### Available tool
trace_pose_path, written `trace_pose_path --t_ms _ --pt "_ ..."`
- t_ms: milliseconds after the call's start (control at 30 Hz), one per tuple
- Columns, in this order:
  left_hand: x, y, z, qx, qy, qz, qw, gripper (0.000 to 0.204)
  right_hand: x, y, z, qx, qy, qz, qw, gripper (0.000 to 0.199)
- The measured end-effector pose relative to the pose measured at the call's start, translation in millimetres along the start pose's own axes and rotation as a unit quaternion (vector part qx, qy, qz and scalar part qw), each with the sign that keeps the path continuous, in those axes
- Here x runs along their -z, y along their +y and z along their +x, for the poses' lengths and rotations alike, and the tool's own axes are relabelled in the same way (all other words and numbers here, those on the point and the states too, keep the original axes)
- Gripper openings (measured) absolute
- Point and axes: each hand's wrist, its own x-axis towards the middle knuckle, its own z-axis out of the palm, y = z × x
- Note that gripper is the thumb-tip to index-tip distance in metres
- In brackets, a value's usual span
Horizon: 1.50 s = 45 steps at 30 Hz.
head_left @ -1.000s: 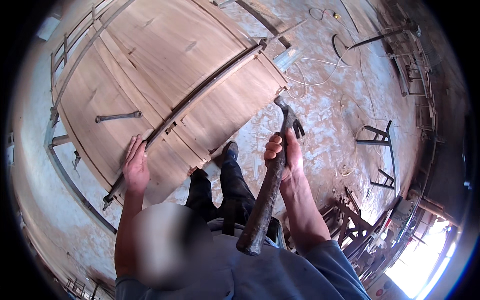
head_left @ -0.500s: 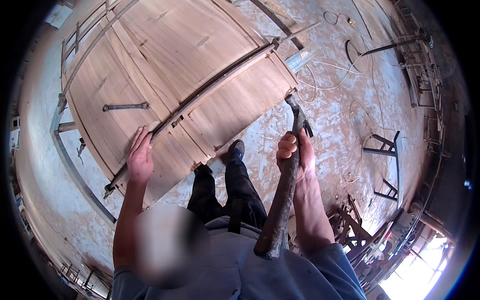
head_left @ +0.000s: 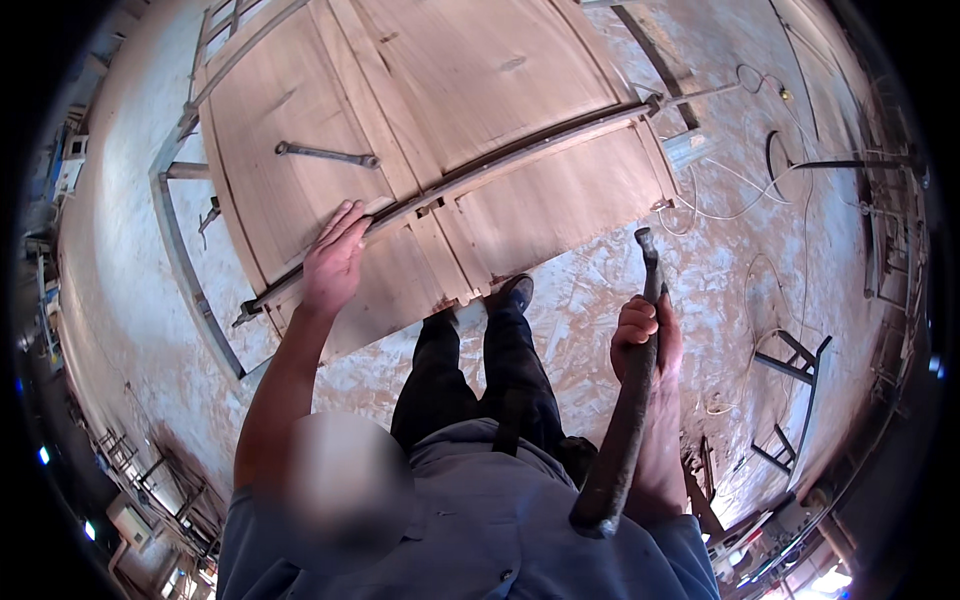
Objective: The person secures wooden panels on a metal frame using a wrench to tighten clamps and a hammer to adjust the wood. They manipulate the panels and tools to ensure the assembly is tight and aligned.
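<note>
Since the earlier frame, the view has swung so the pale wooden panel (head_left: 490,90) sits farther right, and the claw hammer (head_left: 631,400) stands a little farther from its near right corner. The right hand (head_left: 648,340) grips the hammer high, close below its head, over bare floor (head_left: 570,275). The left hand (head_left: 335,265) lies unclenched, fingers straight, against the dark metal bar (head_left: 520,154) crossing the panel; whether its fingertips steady some small piece is hard to tell. A blow landing near those fingers could crush them, and a glancing one could dent the wood. The combination wrench (head_left: 328,154) lies loose on the panel, so a jolt might slide it and scratch the surface. The handle's butt, pointing back toward the shirt (head_left: 470,530), could catch the cloth.
</note>
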Motion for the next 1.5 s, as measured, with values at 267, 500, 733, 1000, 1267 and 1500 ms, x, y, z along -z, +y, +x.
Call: trace_pose_path --t_ms 267,500,733,1000,1267,1500 --pt "-0.5 -0.5 -2.7 0.011 -0.015 -0.001 1.0 0.029 4.4 8.5 2.4 -0.067 -0.037 -0.014 0.997 0.034" --pt "1.5 -2.5 -4.1 0.027 -0.028 0.0 0.999 0.035 26.8 21.2 -28.7 -0.073 0.031 -0.034 0.996 0.037" --pt "19.3 -20.6 -29.6 0.037 -0.07 -0.005 0.997 0.042 70.1 96.2 -48.6 -0.117 0.131 -0.037 0.984 0.039" --pt "50.0 -64.1 -92.1 0.035 -0.044 0.068 0.996 0.044 71.5 195.4 -58.6 -0.189 0.119 0.027 0.974 0.035" --pt "49.8 -74.5 -95.7 0.018 -0.031 0.031 0.999 0.044 61.0 219.8 -49.7 -0.194 0.066 0.008 0.979 0.032" --pt "54.3 -71.8 -95.8 0.043 -0.047 0.027 0.998 0.044 40.9 213.2 -42.2 -0.214 0.072 0.011 0.974 0.029"
